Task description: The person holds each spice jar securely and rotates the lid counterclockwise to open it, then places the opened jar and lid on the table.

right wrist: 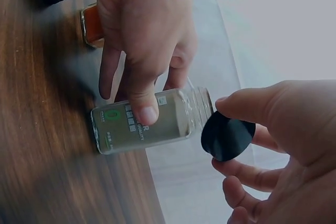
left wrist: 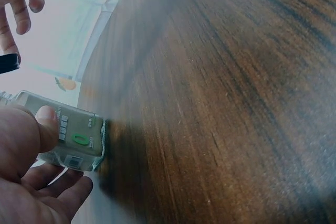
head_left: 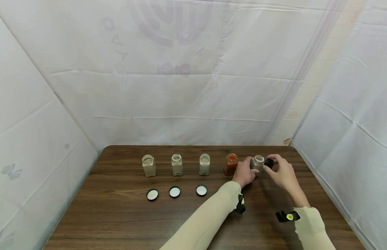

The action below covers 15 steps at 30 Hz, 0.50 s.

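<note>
My left hand [head_left: 244,172] grips a square glass spice jar [head_left: 258,166] of grey-brown powder around its body. The jar has a threaded neck and its mouth is uncovered; a label with a green ring faces the right wrist view. In my right hand [head_left: 284,173], thumb and fingers pinch a round black screw lid [right wrist: 228,136] by its edge. The lid is off the jar, tilted beside the mouth. Just left of my left hand stands an open jar of orange-red spice [head_left: 229,166], partly hidden behind that hand in the right wrist view.
Three more uncapped glass jars with pale contents, a left one [head_left: 149,167], a middle one [head_left: 177,166] and a right one [head_left: 204,166], stand in a row. Before them lie black lids with white insides [head_left: 152,194], [head_left: 174,191], [head_left: 201,190]. White cloth [head_left: 193,97] hangs behind the wooden table [head_left: 118,222].
</note>
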Motion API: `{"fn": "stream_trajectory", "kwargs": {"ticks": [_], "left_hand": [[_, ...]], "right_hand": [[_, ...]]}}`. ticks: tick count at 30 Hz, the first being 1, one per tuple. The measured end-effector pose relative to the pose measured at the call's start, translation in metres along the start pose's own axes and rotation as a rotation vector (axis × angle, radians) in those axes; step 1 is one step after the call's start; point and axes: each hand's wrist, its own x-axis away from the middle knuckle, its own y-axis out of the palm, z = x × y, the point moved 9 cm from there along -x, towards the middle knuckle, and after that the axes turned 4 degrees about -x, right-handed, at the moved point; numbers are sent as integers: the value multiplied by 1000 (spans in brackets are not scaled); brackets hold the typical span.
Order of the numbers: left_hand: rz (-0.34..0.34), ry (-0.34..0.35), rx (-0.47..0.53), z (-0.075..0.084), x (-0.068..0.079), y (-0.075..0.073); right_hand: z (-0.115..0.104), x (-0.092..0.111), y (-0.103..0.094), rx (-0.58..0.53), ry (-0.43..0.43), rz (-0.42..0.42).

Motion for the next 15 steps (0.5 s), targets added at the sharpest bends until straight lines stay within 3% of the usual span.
{"fn": "stream_trajectory", "kwargs": {"ticks": [15], "left_hand": [[17,-1,-30,1,-1,-2]], "right_hand": [[11,16,6,43,87,-132]]}}
